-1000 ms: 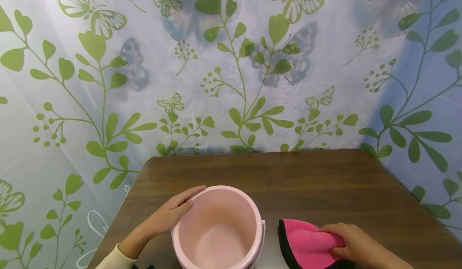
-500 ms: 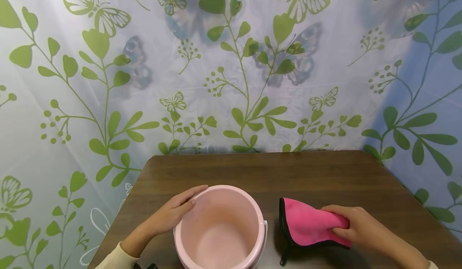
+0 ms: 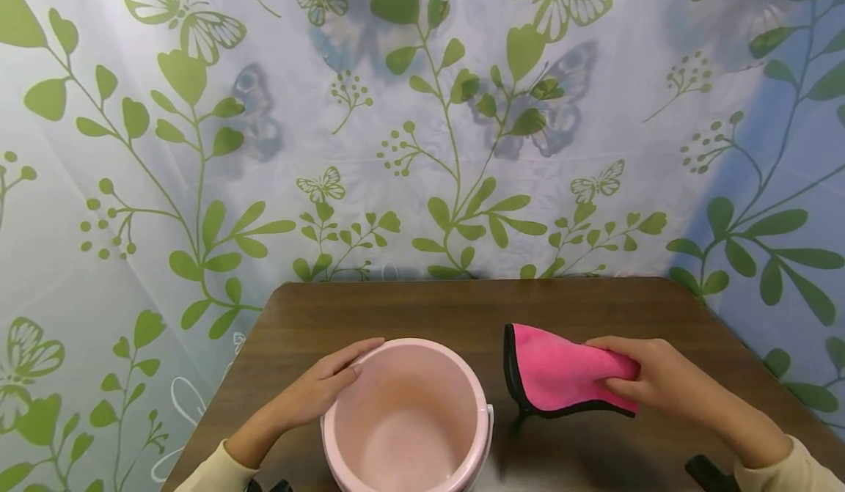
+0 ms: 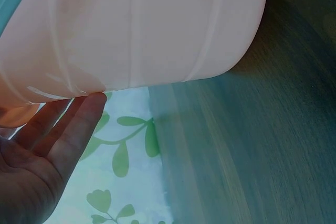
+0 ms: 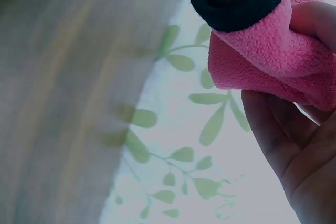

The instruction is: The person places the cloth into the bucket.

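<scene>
A pink bucket (image 3: pixel 334 441) with a white handle stands on the wooden table, its open mouth facing up. My left hand (image 3: pixel 317 389) holds its left rim, with the thumb at the rim and the fingers against the outer wall. In the left wrist view, the fingers (image 4: pixel 79 132) touch the bucket's ribbed side. To the right of the bucket, my right hand (image 3: pixel 667 378) grips a bright pink cloth (image 3: pixel 561 371) with black edging, raised above the table. The right wrist view shows the cloth's fluffy folds (image 5: pixel 262 56) between thumb and fingers.
The dark wooden table (image 3: pixel 475 309) reaches back to a curtain (image 3: pixel 409 206) printed with green leaves and butterflies. Black straps (image 3: pixel 709 472) show near both wrists, by the cream sleeves (image 3: pixel 785 470).
My right hand has lifted the pink cloth off the table and moved it away from me. The left hand and the bucket keep their places.
</scene>
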A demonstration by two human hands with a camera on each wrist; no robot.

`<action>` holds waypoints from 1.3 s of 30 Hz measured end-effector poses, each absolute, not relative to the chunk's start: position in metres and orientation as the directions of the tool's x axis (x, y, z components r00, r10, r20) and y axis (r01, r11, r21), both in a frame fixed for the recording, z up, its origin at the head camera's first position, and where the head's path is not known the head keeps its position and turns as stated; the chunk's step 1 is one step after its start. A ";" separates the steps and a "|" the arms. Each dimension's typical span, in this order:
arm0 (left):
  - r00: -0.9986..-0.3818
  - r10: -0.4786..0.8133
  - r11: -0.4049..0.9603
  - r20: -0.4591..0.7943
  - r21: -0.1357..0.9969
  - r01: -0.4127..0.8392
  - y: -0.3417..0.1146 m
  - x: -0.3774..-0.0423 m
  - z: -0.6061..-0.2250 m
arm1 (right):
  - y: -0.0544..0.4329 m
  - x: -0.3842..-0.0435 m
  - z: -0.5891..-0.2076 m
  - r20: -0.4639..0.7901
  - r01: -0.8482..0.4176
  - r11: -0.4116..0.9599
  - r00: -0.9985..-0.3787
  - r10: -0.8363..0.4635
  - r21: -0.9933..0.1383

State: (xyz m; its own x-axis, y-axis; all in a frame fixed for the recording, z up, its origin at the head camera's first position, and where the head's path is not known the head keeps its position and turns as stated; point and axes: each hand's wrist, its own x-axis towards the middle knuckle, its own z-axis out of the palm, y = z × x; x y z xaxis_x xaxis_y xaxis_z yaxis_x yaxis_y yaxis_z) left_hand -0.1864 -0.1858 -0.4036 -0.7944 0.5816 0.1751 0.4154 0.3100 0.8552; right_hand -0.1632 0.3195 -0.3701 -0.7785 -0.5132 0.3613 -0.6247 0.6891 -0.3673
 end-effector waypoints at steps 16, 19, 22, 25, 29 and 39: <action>-0.801 0.580 0.315 0.150 0.865 0.390 -0.183 -0.186 -0.401 | 0.301 -0.168 -0.331 0.466 -0.681 0.674 -0.713 -0.524 -0.285; -0.801 0.581 0.317 0.147 0.865 0.388 -0.183 -0.186 -0.401 | 0.298 -0.168 -0.324 0.482 -0.699 0.661 -0.694 -0.535 -0.272; -0.801 0.581 0.320 0.140 0.866 0.384 -0.183 -0.187 -0.400 | 0.295 -0.168 -0.319 0.490 -0.712 0.650 -0.681 -0.545 -0.266; -0.802 0.581 0.322 0.139 0.865 0.384 -0.183 -0.187 -0.400 | 0.291 -0.167 -0.312 0.496 -0.716 0.646 -0.676 -0.546 -0.264; -0.801 0.582 0.321 0.139 0.866 0.384 -0.183 -0.187 -0.400 | 0.287 -0.165 -0.303 0.505 -0.723 0.646 -0.664 -0.551 -0.246; -0.802 0.579 0.319 0.146 0.865 0.387 -0.184 -0.187 -0.400 | 0.263 -0.167 -0.290 0.524 -0.801 0.539 -0.585 -0.618 -0.259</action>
